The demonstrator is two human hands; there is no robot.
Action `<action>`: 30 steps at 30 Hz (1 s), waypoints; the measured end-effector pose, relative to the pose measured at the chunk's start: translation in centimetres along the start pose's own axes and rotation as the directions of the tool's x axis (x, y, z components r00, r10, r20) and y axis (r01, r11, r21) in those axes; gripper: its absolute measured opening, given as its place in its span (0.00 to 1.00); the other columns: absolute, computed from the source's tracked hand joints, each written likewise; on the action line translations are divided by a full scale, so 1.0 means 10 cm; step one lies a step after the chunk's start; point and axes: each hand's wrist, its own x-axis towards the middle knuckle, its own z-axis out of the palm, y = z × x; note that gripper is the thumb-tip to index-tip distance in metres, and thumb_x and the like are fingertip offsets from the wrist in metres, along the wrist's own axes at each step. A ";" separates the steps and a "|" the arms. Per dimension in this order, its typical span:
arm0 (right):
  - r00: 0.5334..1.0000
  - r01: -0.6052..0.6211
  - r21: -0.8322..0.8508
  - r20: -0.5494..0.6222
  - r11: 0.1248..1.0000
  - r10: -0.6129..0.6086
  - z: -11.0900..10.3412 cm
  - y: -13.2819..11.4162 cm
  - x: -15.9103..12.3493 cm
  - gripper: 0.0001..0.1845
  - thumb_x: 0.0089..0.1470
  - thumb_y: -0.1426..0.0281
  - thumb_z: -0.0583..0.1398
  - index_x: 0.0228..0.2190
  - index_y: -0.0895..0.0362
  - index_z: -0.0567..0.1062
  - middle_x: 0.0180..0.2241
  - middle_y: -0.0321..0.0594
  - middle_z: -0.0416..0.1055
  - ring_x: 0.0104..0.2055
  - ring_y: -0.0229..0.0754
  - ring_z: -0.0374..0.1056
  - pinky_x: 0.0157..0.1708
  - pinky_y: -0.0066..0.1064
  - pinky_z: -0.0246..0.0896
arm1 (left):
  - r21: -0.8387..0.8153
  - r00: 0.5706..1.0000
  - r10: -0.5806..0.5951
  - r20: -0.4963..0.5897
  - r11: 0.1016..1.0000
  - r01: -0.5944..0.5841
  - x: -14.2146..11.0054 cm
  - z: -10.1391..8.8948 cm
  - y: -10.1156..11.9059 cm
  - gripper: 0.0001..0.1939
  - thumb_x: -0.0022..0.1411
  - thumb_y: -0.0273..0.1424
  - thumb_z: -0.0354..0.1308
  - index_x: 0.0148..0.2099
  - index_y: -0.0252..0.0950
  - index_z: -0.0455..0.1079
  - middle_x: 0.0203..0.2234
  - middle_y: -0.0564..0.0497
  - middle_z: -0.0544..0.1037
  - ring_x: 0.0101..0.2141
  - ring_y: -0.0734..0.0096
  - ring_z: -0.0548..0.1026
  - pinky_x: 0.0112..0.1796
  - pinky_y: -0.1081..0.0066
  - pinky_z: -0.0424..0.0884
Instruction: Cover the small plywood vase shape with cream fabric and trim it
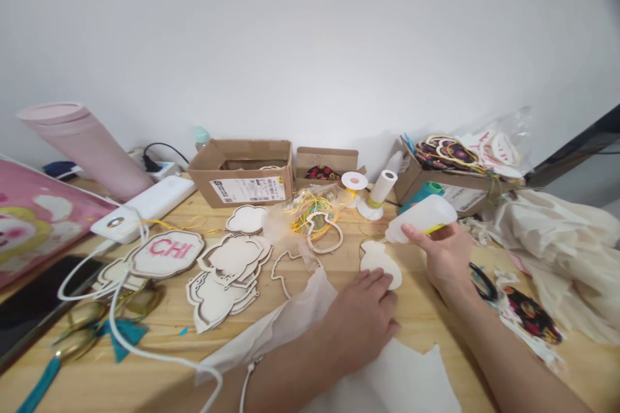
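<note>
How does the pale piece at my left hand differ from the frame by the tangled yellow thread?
The pale piece is filled in; the frame has an open middle. Your left hand touches the pale piece, while no hand holds the frame. Both are light-coloured, with a smaller lobe and a wider one.

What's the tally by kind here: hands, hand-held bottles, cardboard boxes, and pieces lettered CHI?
Hands: 2 (left hand, right hand)
Bottle in the right hand: 1
Cardboard boxes: 3 (left box, middle box, right box)
CHI piece: 1
Total: 7
</note>
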 end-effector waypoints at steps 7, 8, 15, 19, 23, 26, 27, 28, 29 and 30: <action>0.999 -0.045 0.052 0.012 0.998 0.045 0.06 -0.10 0.01 0.17 0.27 0.66 0.68 0.25 0.57 0.72 0.26 0.36 0.73 0.29 0.42 0.68 0.30 0.34 0.65 | 0.026 0.999 -0.037 -0.005 0.999 0.037 -0.02 -0.01 0.00 0.19 0.59 0.35 0.47 0.49 0.30 0.62 0.53 0.43 0.63 0.54 0.62 0.57 0.54 0.65 0.51; 0.998 -0.047 0.066 0.033 0.997 0.044 0.07 -0.10 0.00 0.17 0.28 0.65 0.68 0.25 0.57 0.72 0.27 0.37 0.73 0.30 0.43 0.68 0.31 0.35 0.65 | 0.027 0.999 -0.040 -0.005 0.999 0.040 -0.02 -0.01 0.00 0.19 0.59 0.36 0.47 0.49 0.31 0.62 0.53 0.43 0.63 0.54 0.62 0.57 0.54 0.64 0.51; 0.987 0.031 0.004 0.156 1.000 -0.031 0.09 -0.15 -0.06 0.18 0.32 0.66 0.67 0.29 0.57 0.73 0.33 0.41 0.74 0.37 0.46 0.68 0.39 0.39 0.63 | 0.029 0.999 -0.030 0.014 0.999 0.030 -0.04 -0.02 0.01 0.21 0.59 0.37 0.47 0.51 0.31 0.61 0.54 0.42 0.61 0.55 0.62 0.56 0.55 0.64 0.50; 0.989 0.039 0.000 0.144 0.999 -0.038 0.07 -0.19 -0.06 0.19 0.31 0.67 0.67 0.31 0.58 0.73 0.33 0.41 0.74 0.36 0.46 0.69 0.39 0.39 0.64 | 0.041 0.999 -0.038 0.029 0.998 0.036 -0.04 -0.03 0.02 0.21 0.59 0.38 0.46 0.51 0.31 0.60 0.54 0.41 0.61 0.55 0.61 0.55 0.55 0.63 0.50; 0.998 0.002 0.024 0.068 1.000 -0.003 0.05 -0.12 -0.01 0.18 0.29 0.67 0.68 0.28 0.58 0.73 0.31 0.41 0.74 0.34 0.46 0.69 0.37 0.39 0.65 | 0.047 0.999 -0.032 0.034 0.998 0.031 -0.04 -0.03 0.01 0.22 0.59 0.38 0.46 0.52 0.31 0.59 0.55 0.41 0.60 0.55 0.61 0.55 0.54 0.62 0.51; 0.998 -0.019 0.074 0.054 0.997 0.015 0.03 -0.06 0.03 0.17 0.28 0.67 0.68 0.26 0.57 0.73 0.28 0.40 0.74 0.31 0.44 0.69 0.34 0.37 0.66 | 0.053 0.998 -0.029 0.047 0.998 0.027 -0.04 -0.03 0.00 0.22 0.59 0.38 0.46 0.52 0.30 0.59 0.55 0.40 0.59 0.55 0.59 0.55 0.54 0.61 0.51; 0.998 -0.026 0.080 0.059 0.996 0.021 0.03 -0.04 0.03 0.16 0.27 0.68 0.68 0.25 0.57 0.73 0.27 0.39 0.74 0.30 0.44 0.69 0.33 0.36 0.66 | 0.055 0.998 -0.028 0.051 0.998 0.025 -0.04 -0.03 0.00 0.22 0.59 0.38 0.46 0.52 0.30 0.59 0.55 0.40 0.59 0.55 0.59 0.55 0.54 0.61 0.51; 0.998 -0.028 0.081 0.062 0.996 0.023 0.03 -0.04 0.04 0.16 0.27 0.68 0.68 0.24 0.57 0.73 0.27 0.39 0.74 0.29 0.43 0.69 0.32 0.35 0.66 | 0.057 0.998 -0.026 0.053 0.998 0.023 -0.04 -0.03 0.00 0.22 0.59 0.38 0.46 0.52 0.30 0.59 0.55 0.40 0.59 0.55 0.59 0.55 0.54 0.61 0.51; 0.998 -0.030 0.079 0.061 0.996 0.025 0.03 -0.03 0.04 0.16 0.27 0.68 0.68 0.24 0.58 0.73 0.26 0.39 0.74 0.28 0.42 0.69 0.31 0.35 0.66 | 0.058 0.998 -0.024 0.052 0.998 0.021 -0.04 -0.03 0.01 0.22 0.59 0.38 0.46 0.52 0.30 0.60 0.55 0.40 0.60 0.55 0.59 0.55 0.54 0.61 0.51; 0.998 -0.031 0.074 0.059 0.997 0.027 0.03 -0.03 0.03 0.16 0.26 0.68 0.68 0.24 0.58 0.73 0.26 0.38 0.74 0.27 0.42 0.69 0.30 0.34 0.66 | 0.059 0.999 -0.022 0.049 0.998 0.019 -0.04 -0.03 0.01 0.21 0.59 0.38 0.46 0.52 0.30 0.60 0.55 0.40 0.60 0.55 0.59 0.55 0.54 0.61 0.51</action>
